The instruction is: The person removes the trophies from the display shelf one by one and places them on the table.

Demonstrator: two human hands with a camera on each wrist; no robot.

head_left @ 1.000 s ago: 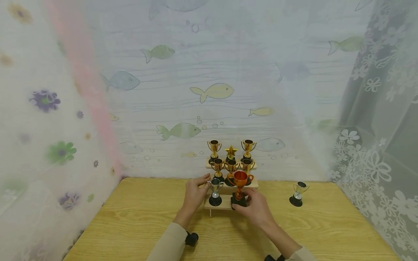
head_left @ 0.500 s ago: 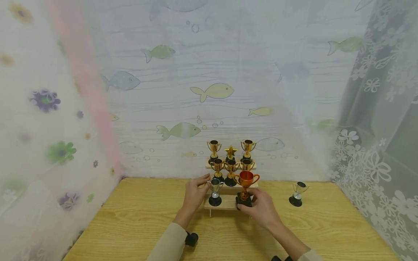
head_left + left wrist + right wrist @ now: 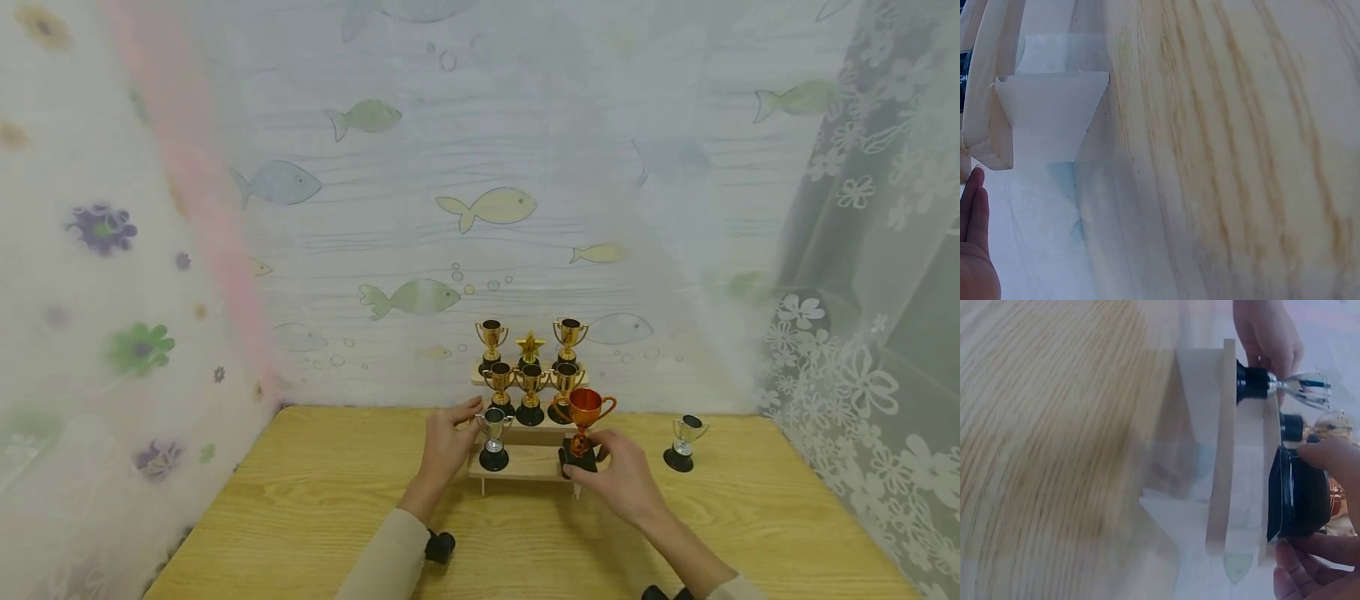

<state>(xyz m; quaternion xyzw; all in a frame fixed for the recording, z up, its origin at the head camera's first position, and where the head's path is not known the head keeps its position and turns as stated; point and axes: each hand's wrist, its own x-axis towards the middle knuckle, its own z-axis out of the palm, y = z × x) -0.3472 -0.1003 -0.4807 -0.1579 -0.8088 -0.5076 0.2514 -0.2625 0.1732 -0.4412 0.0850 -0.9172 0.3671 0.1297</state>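
My right hand [image 3: 618, 475] pinches the square black base of a copper-red trophy cup [image 3: 587, 407], held upright over the right end of the lowest shelf. In the right wrist view that base [image 3: 1297, 497] sits between thumb and fingers, off the shelf board. My left hand [image 3: 447, 437] is at the left side of a wooden stepped stand [image 3: 525, 467], its straight fingers [image 3: 979, 209] right at a shelf's edge. A silver trophy cup [image 3: 494, 433] stands on the lowest shelf's left end. Several gold cups [image 3: 530, 387] and a gold star trophy [image 3: 530, 346] fill the upper shelves.
Another silver cup [image 3: 684, 442] stands alone on the wood-grain table [image 3: 337, 500], right of the stand. A fish-patterned curtain [image 3: 487, 250] hangs close behind the stand. Lacy curtain [image 3: 862, 392] borders the table's right side.
My right hand has moved to the right along the lowest shelf, carrying the copper-red trophy cup. The left hand has stayed at the stand's left side.
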